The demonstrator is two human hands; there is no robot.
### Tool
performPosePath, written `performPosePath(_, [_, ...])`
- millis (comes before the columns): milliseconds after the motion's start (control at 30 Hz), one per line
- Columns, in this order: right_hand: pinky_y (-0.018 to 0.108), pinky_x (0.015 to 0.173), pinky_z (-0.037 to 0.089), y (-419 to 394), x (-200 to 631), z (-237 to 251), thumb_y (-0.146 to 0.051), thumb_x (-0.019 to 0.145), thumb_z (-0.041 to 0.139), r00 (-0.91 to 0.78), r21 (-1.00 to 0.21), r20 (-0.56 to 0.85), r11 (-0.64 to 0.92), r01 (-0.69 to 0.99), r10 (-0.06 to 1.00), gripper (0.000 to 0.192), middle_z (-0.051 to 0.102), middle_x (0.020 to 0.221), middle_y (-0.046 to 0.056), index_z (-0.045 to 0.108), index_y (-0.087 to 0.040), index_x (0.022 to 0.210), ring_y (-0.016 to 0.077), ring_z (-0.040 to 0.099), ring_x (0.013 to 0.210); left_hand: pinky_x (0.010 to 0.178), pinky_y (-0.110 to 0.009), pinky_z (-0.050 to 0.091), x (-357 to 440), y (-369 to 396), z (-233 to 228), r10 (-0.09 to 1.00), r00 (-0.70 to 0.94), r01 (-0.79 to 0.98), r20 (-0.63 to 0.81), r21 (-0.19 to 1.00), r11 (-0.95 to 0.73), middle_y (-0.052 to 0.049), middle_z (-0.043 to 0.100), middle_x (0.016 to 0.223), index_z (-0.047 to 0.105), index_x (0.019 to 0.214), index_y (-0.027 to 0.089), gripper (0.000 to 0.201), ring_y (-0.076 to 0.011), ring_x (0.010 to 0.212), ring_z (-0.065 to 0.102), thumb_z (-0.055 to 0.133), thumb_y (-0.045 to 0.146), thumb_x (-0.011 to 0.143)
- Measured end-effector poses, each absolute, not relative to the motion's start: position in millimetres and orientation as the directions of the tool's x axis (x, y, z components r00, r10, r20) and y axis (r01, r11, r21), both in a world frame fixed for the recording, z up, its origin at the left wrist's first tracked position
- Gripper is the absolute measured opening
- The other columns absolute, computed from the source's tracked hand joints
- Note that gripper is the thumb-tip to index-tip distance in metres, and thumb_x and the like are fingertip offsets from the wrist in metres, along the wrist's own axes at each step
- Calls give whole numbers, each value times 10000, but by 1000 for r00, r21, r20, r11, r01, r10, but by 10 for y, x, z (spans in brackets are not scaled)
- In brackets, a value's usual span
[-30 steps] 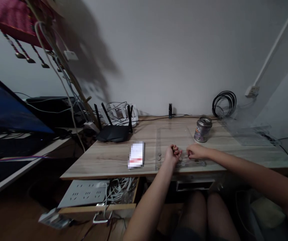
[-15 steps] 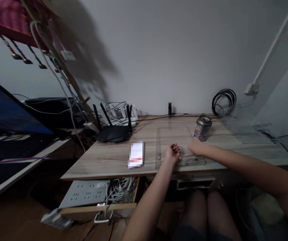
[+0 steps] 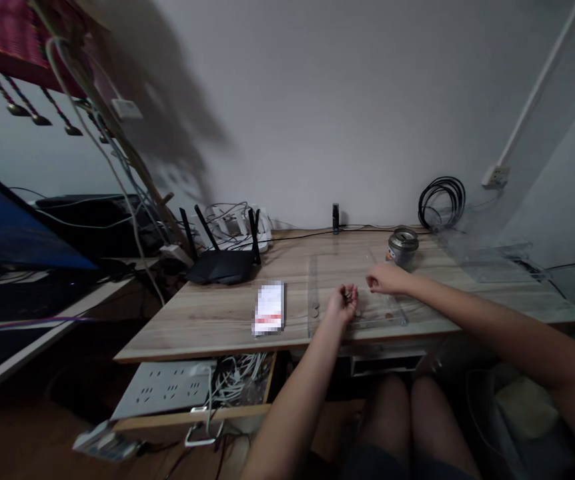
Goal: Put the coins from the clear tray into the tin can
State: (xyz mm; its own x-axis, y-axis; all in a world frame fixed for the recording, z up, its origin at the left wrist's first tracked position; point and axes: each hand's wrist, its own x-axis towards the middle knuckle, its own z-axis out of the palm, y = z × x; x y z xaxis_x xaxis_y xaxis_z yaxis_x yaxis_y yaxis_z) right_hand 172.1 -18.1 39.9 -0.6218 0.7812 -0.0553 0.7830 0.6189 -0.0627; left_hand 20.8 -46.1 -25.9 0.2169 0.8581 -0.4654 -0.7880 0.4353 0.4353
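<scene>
My left hand [image 3: 345, 303] is cupped palm up over a clear plastic tray [image 3: 309, 327], its fingers curled around several small coins. To its right, my right hand [image 3: 385, 278] hangs palm down over the tray with fingers bent together. Whatever its fingertips hold, if anything, is too small to make out. Behind the right hand stands a tin can [image 3: 403, 247] with a slotted grey lid, its lower part hidden by the hand. Loose coins lie in the tray: a silvery coin [image 3: 316, 310] at the left and a brownish coin [image 3: 389, 315] at the right.
A phone-sized item with a blurred screen [image 3: 269, 308] lies left of the tray. A black router [image 3: 222, 265], small dark bottle [image 3: 336, 219], coiled black cable [image 3: 441, 203] and clear plastic case [image 3: 487, 260] stand farther back. An open drawer [image 3: 167, 390] with a power strip juts out below.
My right hand has moved left, closer to my left hand. The left fingers have curled in more over the coins. The view has shifted slightly.
</scene>
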Motion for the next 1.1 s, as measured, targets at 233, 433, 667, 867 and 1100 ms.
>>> performPosePath(233, [238, 622, 325, -288, 1990, 26, -221, 574, 671, -639, 18, -374, 695, 719, 671, 131, 666, 686, 11, 702, -190, 698, 138, 551, 642, 363, -164, 97, 36, -451, -222, 899, 264, -263, -349, 871, 415, 73, 274, 449, 396, 552, 169, 340, -40, 364, 177, 466, 339, 838])
performPosePath(433, [228, 612, 331, -321, 1967, 30, -169, 575, 644, -656, -132, -314, 653, 746, 686, 98, 633, 619, -2, 676, -166, 667, 111, 522, 587, 492, -219, 264, -114, -416, -135, 873, 487, 767, -38, 498, -406, 38, 459, 508, 626, 720, 180, 227, -109, 508, 426, 736, 300, 561])
performPosePath(667, [181, 522, 340, -263, 1784, -135, -129, 581, 661, -754, -588, -317, 504, 632, 575, 283, 565, 591, -50, 658, -142, 864, 73, 482, 536, 616, -232, 371, -109, -482, -114, 702, 699, 703, -136, 308, -641, -28, 657, 813, 572, 1070, 215, 314, -166, 739, 587, 528, 278, 766])
performPosePath(867, [174, 501, 333, -183, 1746, -299, -121, 577, 655, -779, -660, -345, 455, 598, 524, 230, 524, 573, -62, 636, -128, 807, 61, 448, 521, 654, -244, 394, -127, -475, -200, 717, 679, 728, -158, 267, -631, -81, 657, 917, 530, 1008, 177, 225, -187, 823, 602, 453, 257, 812])
performPosePath(1100, [184, 525, 359, -200, 1706, -344, -128, 595, 613, -799, -732, -285, 419, 538, 530, 78, 512, 558, -54, 604, -124, 673, 70, 458, 549, 605, -251, 386, -108, -447, -327, 809, 588, 658, 33, 562, -501, -21, 533, 565, 528, 695, 214, 80, -195, 612, 569, 602, 185, 689])
